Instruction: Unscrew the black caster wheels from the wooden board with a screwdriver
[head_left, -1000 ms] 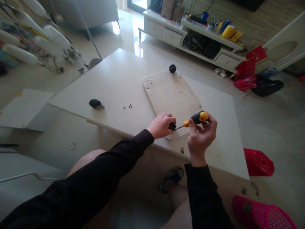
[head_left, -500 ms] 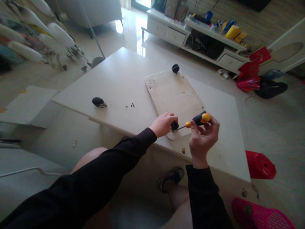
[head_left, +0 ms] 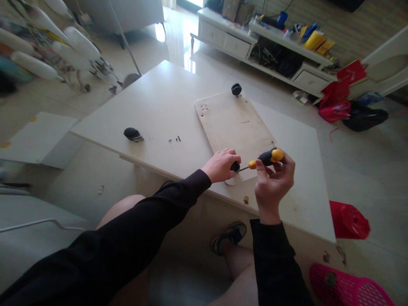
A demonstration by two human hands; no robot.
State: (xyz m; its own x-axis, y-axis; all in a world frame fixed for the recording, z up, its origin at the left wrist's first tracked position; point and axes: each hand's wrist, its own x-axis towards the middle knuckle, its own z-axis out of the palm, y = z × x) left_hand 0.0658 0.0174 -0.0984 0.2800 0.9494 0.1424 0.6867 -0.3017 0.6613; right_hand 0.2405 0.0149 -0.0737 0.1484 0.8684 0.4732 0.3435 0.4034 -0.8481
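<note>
A pale board [head_left: 229,127] with rounded corners lies on the white table. At its near corner, my left hand [head_left: 223,165] is closed around a black caster wheel [head_left: 235,166], covering part of it. My right hand [head_left: 274,180] grips a yellow and black screwdriver [head_left: 266,158] by the handle, and its shaft points left to the base of that caster. The exact contact of the tip is too small to make out. Another caster [head_left: 236,89] stands at the board's far corner. A loose caster [head_left: 132,134] lies at the left of the table, with several small screws [head_left: 177,139] between it and the board.
The white table [head_left: 153,97] has its near edge just in front of my knees. A small yellowish piece [head_left: 246,199] lies near that edge. On the floor at right are a red object [head_left: 350,221] and a pink basket [head_left: 353,287]. A white cabinet [head_left: 236,44] stands behind.
The view has shifted slightly. Both hands keep their places on the caster and the screwdriver, with no other clear movement.
</note>
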